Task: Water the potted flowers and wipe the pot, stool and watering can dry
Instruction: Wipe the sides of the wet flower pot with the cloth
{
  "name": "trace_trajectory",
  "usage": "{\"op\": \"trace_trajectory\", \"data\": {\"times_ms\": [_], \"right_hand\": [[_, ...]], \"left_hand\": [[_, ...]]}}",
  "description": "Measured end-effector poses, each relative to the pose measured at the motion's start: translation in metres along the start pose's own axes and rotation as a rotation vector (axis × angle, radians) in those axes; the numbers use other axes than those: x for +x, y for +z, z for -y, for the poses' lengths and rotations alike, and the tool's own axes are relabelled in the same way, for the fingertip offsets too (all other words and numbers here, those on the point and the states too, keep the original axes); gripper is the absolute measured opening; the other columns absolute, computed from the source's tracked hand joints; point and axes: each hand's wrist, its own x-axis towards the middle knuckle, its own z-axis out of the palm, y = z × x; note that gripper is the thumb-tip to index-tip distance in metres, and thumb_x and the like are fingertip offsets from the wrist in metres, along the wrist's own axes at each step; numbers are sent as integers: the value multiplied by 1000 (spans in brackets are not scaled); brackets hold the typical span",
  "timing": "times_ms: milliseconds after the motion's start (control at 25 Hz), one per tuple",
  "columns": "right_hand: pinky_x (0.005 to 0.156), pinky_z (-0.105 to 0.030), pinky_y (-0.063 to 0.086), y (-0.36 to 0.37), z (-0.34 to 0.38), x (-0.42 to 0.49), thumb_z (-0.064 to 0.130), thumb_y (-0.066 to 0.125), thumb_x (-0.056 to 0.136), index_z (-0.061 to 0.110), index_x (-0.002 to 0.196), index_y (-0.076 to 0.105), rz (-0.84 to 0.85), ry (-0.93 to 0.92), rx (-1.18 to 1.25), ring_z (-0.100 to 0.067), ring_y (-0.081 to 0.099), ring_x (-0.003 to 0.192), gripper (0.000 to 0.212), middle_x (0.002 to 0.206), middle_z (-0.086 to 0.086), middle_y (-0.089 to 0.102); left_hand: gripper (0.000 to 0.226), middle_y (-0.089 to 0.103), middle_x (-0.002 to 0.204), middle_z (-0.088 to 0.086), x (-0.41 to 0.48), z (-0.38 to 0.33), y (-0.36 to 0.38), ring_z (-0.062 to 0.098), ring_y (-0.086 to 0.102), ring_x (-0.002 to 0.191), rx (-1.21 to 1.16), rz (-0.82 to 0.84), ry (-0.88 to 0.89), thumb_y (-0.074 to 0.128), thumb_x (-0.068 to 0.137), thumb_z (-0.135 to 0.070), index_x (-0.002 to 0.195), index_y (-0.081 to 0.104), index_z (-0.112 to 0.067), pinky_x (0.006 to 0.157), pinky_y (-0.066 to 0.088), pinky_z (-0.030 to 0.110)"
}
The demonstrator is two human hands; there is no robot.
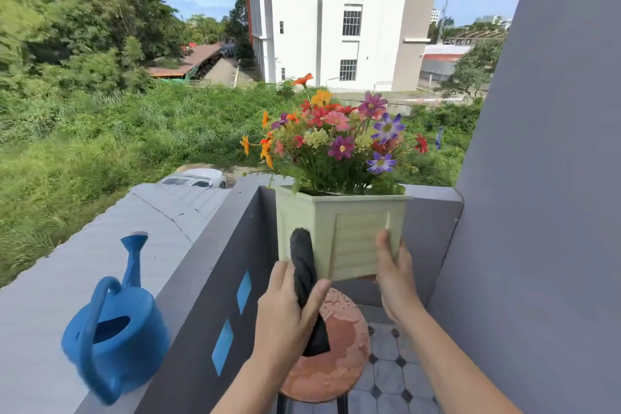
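A pale green square pot (353, 235) with slatted faces, full of orange, pink, red and purple flowers (336, 138), stands in the corner of the balcony between both hands, its base over the far edge of a round terracotta-coloured stool (336, 346); whether the base rests on the seat or hangs just above it cannot be told. The left hand (285, 312) grips a twisted black cloth (302, 252), fingers curled round its left side and the thumb pressed across its right. The upper end of the cloth stands above the fingers and lies against the left front face of the pot, while its lower end hangs below the palm over the stool. The right hand (396, 276) holds the pot's lower right corner, the thumb lying up the front face just beside the edge and the fingers wrapped round the side, out of sight. The stool seat is wet, beaded with drops and darker patches. A blue plastic watering can (114, 329) stands well apart to the left on the broad grey top of the parapet (201, 262), near its inner edge, spout pointing away. The parapet's inner face has slanted blue openings, and grey octagonal tiles (393, 363) cover the floor under the stool
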Motion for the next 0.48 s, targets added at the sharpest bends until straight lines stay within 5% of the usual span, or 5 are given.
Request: {"op": "trace_trajectory", "data": {"times_ms": [120, 200, 360, 480], "right_hand": [[70, -30, 49, -7, 4, 1, 85, 50, 61, 29, 97, 58, 29, -18, -20, -20, 64, 92, 68, 100, -3, 68], [60, -18, 46, -10, 6, -5, 78, 49, 63, 29, 96, 57, 33, -6, -13, -13, 62, 85, 60, 96, 1, 67], [92, -45, 51, -15, -2, -13, 85, 58, 57, 25, 108, 61, 44, 52, 47, -22, 63, 107, 79, 111, -2, 68], [95, -52, 48, -19, -4, -15, 85, 62, 53, 23, 107, 61, 59, 74, 60, -24, 62, 107, 82, 110, -4, 67]], "left_hand": [[55, 41, 91, -8, 11, -12, -2, 2, 39, 79, -31, -3, 8, 15, 90, -60, 89, 50, -17, 65, 34, 18], [57, 45, 113, 4, 24, -21, -2, 10, 41, 104, -74, -66, -1, 20, 92, -48, 112, 57, -10, 88, 32, 17], [60, 39, 143, 6, 61, -2, -6, 13, 30, 130, -108, -119, -139, 25, 93, -44, 141, 42, -11, 110, 19, 29], [56, 50, 139, 0, 55, -1, -5, 20, 40, 131, -218, -117, -135, 25, 93, -45, 142, 41, -22, 109, 29, 38]]}}
